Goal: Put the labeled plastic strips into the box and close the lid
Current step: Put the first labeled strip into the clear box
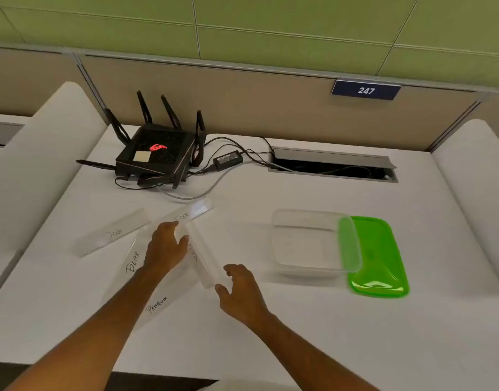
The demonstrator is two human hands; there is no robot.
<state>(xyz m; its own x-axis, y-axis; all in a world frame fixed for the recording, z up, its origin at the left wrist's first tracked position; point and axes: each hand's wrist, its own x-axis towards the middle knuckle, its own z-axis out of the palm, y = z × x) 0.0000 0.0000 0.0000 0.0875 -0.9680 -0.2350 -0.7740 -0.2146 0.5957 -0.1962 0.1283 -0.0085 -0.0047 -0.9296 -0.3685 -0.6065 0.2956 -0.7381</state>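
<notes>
White desk (299,328) against a tan partition with green panels above, number plate (366,90) reading 247. At the back left, black router (158,153) with antennas up, power brick (228,160) beside it, cables running into a cable slot (333,165). On the left, several clear strips fanned out flat: DOG strip (112,232) farthest left and apart from the rest, BEAR strip (132,262), PENGUIN strip (156,304), TIGER strip (186,215). Left hand (166,246) pinching the far part of one more strip (204,263), label unreadable, thumb and fingers curled on its edge. Right hand (239,292) at that strip's near end, fingers loosely curled around the tip; firm hold or mere touch not clear. To the right, well apart from the strips, clear box (313,241) open, nothing visible inside. Green lid (381,258) flat on the desk, partly under the box's right edge.
</notes>
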